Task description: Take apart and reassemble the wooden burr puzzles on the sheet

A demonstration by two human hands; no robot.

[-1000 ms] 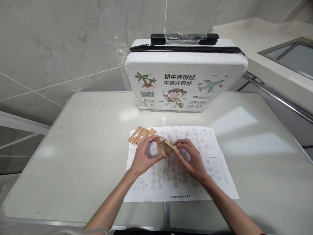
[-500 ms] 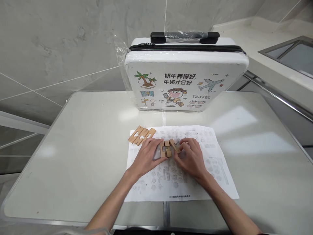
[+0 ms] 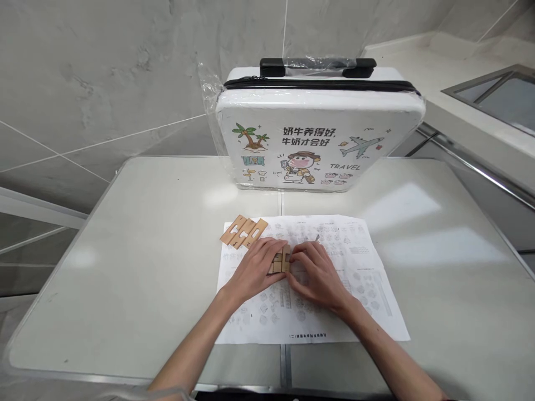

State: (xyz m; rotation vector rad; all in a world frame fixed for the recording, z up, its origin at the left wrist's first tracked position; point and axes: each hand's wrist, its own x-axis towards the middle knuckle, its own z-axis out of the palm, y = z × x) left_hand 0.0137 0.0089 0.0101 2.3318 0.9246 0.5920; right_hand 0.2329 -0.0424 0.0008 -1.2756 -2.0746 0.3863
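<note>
A small block of fitted wooden pieces (image 3: 281, 260) rests on the printed paper sheet (image 3: 313, 320) near its middle. My left hand (image 3: 257, 267) is wrapped round its left side, thumb at the near edge and fingers over the far edge. On the right, my right hand (image 3: 320, 275) pinches the block's right side, where an upright piece lines up with the others. Several flat wooden pieces with cut-outs (image 3: 243, 231) overlap at the sheet's upper left corner, just beyond my left hand.
A white suitcase (image 3: 320, 139) in clear plastic stands at the back of the light table (image 3: 125, 267). A metal-edged seam runs down the table's middle. A counter (image 3: 451, 83) lies at the back right.
The tilted wooden piece that my right hand held apart now lies against the right side of the block. My right hand has moved slightly left with it.
</note>
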